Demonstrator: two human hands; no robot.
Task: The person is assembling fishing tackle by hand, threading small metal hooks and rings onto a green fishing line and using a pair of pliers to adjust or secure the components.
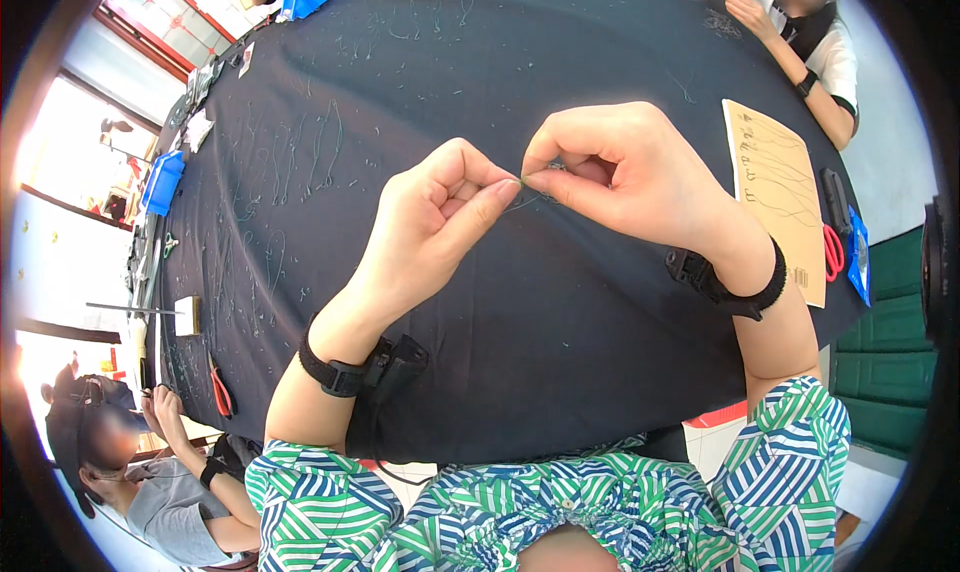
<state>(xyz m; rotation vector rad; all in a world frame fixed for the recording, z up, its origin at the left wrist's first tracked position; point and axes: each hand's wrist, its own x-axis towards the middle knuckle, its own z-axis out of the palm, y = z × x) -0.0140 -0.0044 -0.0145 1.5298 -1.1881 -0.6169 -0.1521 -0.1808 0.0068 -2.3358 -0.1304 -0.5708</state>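
Observation:
Over the dark cloth (pixel 520 342), my left hand (pixel 430 222) and my right hand (pixel 640 177) meet almost fingertip to fingertip. Each pinches thumb against forefinger. A thin greenish cord (pixel 514 206) runs between the two pinches, with a loose strand hanging just below them. Its ends and any knot are too small to make out. Black straps with small dark devices circle both my wrists. Several thin dark-green cords (pixel 332 144) lie in loops on the cloth, left of my hands.
At right lies a tan card (pixel 775 242) bearing dark cords, beside red handles (pixel 833 254) and a blue packet (pixel 858 257). Red-handled pliers (pixel 220 392), a small white block (pixel 187 316) and a blue tray (pixel 162 184) line the left edge. Two co-workers sit at left and far right.

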